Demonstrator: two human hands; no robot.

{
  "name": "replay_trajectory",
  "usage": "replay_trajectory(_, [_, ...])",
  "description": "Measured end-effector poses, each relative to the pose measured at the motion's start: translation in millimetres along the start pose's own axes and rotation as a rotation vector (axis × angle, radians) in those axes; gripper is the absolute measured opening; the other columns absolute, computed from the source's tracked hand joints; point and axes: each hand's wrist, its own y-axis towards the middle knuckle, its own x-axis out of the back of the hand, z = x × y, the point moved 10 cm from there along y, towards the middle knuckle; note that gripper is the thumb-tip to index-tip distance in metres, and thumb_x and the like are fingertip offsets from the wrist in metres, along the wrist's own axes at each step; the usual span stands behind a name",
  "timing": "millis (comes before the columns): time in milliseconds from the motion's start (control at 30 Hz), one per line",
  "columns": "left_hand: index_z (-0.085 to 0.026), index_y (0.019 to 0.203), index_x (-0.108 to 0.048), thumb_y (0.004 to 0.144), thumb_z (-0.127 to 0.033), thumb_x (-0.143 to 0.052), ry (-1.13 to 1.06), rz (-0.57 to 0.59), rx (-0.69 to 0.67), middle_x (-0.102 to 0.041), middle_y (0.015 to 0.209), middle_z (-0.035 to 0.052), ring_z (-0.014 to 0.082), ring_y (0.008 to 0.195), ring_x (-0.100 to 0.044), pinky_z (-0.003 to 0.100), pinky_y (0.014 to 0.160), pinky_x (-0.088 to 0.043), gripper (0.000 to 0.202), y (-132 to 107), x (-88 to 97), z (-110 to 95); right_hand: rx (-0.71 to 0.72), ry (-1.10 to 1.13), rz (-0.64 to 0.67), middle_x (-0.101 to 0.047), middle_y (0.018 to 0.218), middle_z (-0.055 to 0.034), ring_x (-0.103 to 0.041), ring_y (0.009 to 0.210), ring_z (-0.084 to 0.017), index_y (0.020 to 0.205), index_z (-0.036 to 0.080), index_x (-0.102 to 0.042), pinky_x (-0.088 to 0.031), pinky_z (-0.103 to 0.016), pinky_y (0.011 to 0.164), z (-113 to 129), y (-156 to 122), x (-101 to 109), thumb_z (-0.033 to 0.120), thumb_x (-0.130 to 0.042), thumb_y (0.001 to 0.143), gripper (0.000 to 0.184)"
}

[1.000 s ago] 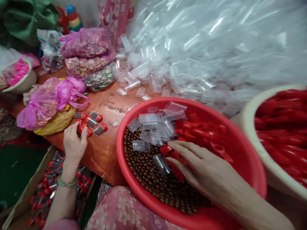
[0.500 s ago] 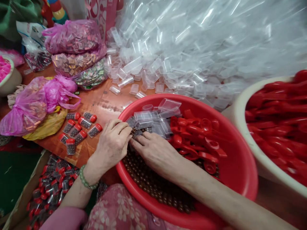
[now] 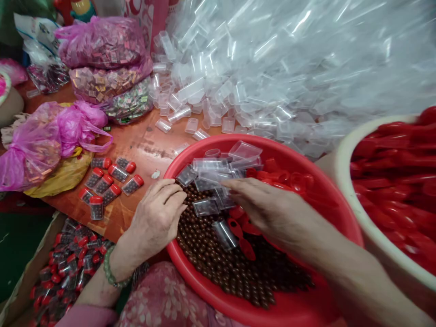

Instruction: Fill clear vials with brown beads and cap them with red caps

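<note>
A red basin [image 3: 352, 231] holds brown beads [image 3: 218, 254], clear plastic tubes [image 3: 206, 206] and red plastic pieces [image 3: 247, 247], some with a ring-shaped end. At its left rim, my left hand [image 3: 161, 211] is closed with curled fingers; whatever lies inside them is hidden. My right hand [image 3: 269, 206] hovers over the middle of the basin, slightly blurred, fingers stretched leftward above the clear tubes and red pieces. On the table left of my left hand lie several filled tubes [image 3: 117, 172] with red caps.
Clear tubes form a large pile [image 3: 272, 68] behind the basin. A cream tub [image 3: 344, 159] of red pieces stands at right. Pink bags [image 3: 102, 45] and a yellow bag [image 3: 64, 175] are at left. Below the table edge, a box [image 3: 30, 263] holds many red-capped tubes.
My right hand has moved right, away from my left hand, uncovering beads and tubes. My left hand has shifted slightly left and down. The clear tubes and red pieces in the basin have shifted.
</note>
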Motion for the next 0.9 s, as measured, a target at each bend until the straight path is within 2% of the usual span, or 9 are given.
replay_trajectory(67, [-0.009, 0.104, -0.062, 0.089, -0.01, -0.055, -0.014, -0.01, 0.002, -0.068, 0.103, 0.0113, 0.0225, 0.107, -0.058, 0.043, 0.098, -0.054, 0.016, -2, 1.8, 0, -0.106, -0.027, -0.092, -0.065, 0.113, -0.0122, -0.067, 0.093, -0.024, 0.114, 0.019, -0.061, -0.058, -0.038, 0.073, -8, -4, 25, 0.02, -0.041, 0.096, 0.026])
replay_trajectory(133, [-0.009, 0.104, -0.062, 0.089, -0.01, -0.055, -0.021, -0.015, 0.006, -0.068, 0.102, 0.0115, 0.0223, 0.106, -0.058, 0.042, 0.097, -0.054, 0.016, -4, 1.8, 0, -0.13, -0.068, -0.123, -0.063, 0.112, -0.0138, -0.066, 0.09, -0.025, 0.107, 0.019, -0.063, -0.057, -0.036, 0.07, 0, -6, 33, 0.023, -0.043, 0.096, 0.023])
replay_trajectory(233, [-0.008, 0.104, -0.063, 0.089, -0.009, -0.056, -0.027, -0.024, 0.022, -0.068, 0.103, 0.0119, 0.022, 0.106, -0.058, 0.041, 0.098, -0.054, 0.016, -4, -0.5, 2, 0.026, -0.066, 0.1, -0.066, 0.099, -0.01, -0.065, 0.077, -0.019, 0.103, 0.016, -0.064, -0.056, -0.031, 0.066, 35, -1, -7, 0.016, -0.045, 0.094, 0.021])
replay_trajectory(300, [-0.007, 0.103, -0.063, 0.089, -0.009, -0.056, -0.027, -0.033, 0.033, -0.068, 0.103, 0.0123, 0.0221, 0.106, -0.058, 0.041, 0.099, -0.053, 0.017, -5, -1.9, 3, 0.112, -0.192, 0.226, -0.067, 0.096, -0.0111, -0.064, 0.077, -0.023, 0.109, 0.012, -0.064, -0.054, -0.035, 0.067, 52, 0, -40, 0.008, -0.05, 0.087, 0.026])
replay_trajectory(433, [-0.007, 0.103, -0.064, 0.088, -0.008, -0.056, -0.055, -0.057, 0.045, -0.068, 0.104, 0.0127, 0.0223, 0.108, -0.059, 0.041, 0.101, -0.052, 0.017, -9, -1.4, 4, 0.175, -0.296, 0.334, -0.067, 0.086, -0.0105, -0.062, 0.077, -0.026, 0.107, 0.01, -0.067, -0.051, -0.037, 0.067, 55, 0, -72, 0.006, -0.056, 0.082, 0.028])
replay_trajectory(500, [-0.007, 0.102, -0.064, 0.088, -0.007, -0.056, -0.094, -0.089, 0.046, -0.069, 0.103, 0.0121, 0.0214, 0.107, -0.06, 0.04, 0.1, -0.052, 0.016, -12, 1.0, 6, 0.122, -0.192, 0.303, -0.067, 0.089, -0.0094, -0.062, 0.077, -0.023, 0.114, 0.011, -0.065, -0.05, -0.033, 0.068, 45, 4, -65, 0.01, -0.058, 0.084, 0.031])
replay_trajectory(600, [-0.009, 0.099, -0.065, 0.087, -0.007, -0.057, -0.135, -0.146, 0.056, -0.07, 0.101, 0.0112, 0.0209, 0.107, -0.061, 0.039, 0.099, -0.052, 0.015, -15, 2.9, 9, -0.105, 0.062, 0.284, -0.069, 0.092, -0.0064, -0.063, 0.075, -0.018, 0.118, 0.017, -0.062, -0.048, -0.028, 0.067, 22, 14, -54, 0.028, -0.065, 0.085, 0.035])
replay_trajectory(733, [-0.01, 0.098, -0.065, 0.086, -0.006, -0.057, -0.12, -0.187, 0.06, -0.07, 0.1, 0.0111, 0.0221, 0.106, -0.061, 0.041, 0.097, -0.054, 0.015, -16, -0.9, 12, -0.361, 0.188, 0.422, -0.069, 0.082, -0.0036, -0.064, 0.072, -0.017, 0.098, 0.016, -0.063, -0.044, -0.025, 0.065, 12, 21, -74, 0.038, -0.066, 0.085, 0.025])
replay_trajectory(900, [-0.01, 0.095, -0.065, 0.085, -0.005, -0.057, -0.141, -0.21, 0.031, -0.072, 0.096, 0.0102, 0.0223, 0.104, -0.062, 0.041, 0.093, -0.056, 0.014, -18, -3.2, 11, -0.377, 0.119, 0.536, -0.069, 0.096, -0.0107, -0.065, 0.087, -0.022, 0.103, 0.015, -0.061, -0.042, -0.028, 0.073, 24, 7, -103, 0.034, -0.057, 0.091, 0.023])
